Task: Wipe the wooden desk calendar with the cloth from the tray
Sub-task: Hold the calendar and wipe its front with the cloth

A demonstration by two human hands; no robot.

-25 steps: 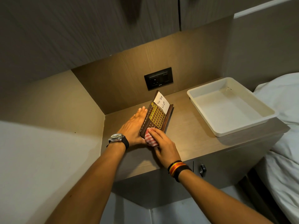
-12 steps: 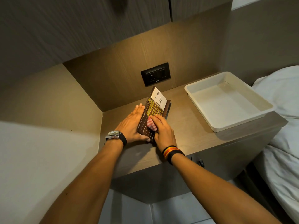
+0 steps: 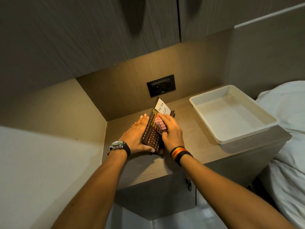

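The dark brown wooden desk calendar stands tilted on the bedside cabinet top, with a white "To Do List" card at its upper end. My left hand lies flat against its left side and back, steadying it, thumb under the near corner. My right hand presses a red-and-white checked cloth onto the upper middle of the calendar's face. The white tray to the right holds nothing.
The wooden cabinet top sits in a niche with a black wall socket behind the calendar. A side wall closes the left. A bed with white linen lies on the right. A cabinet knob sits below the front edge.
My right hand has slid the cloth up the calendar's face, from its lower end toward the card. My left hand stays against the calendar's left side.
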